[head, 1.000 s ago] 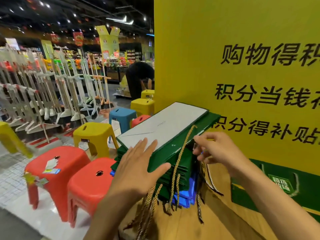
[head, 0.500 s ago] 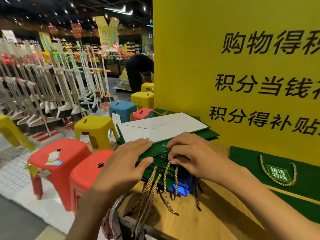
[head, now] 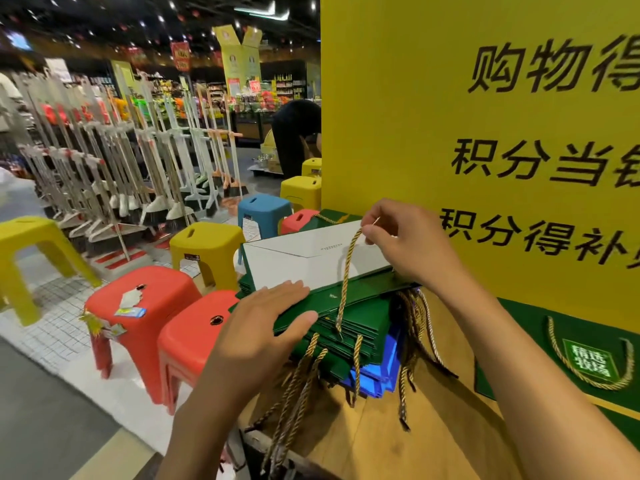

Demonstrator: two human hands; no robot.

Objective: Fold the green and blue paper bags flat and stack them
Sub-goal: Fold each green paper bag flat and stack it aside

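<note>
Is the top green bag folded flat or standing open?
Folded flat. The top green bag lies level on the stack under the left hand; the right hand pinches its gold cord.

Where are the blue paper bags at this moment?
Head view, lower centre: the blue paper bags lie at the bottom of the stack on the wooden counter, under the green bags.
</note>
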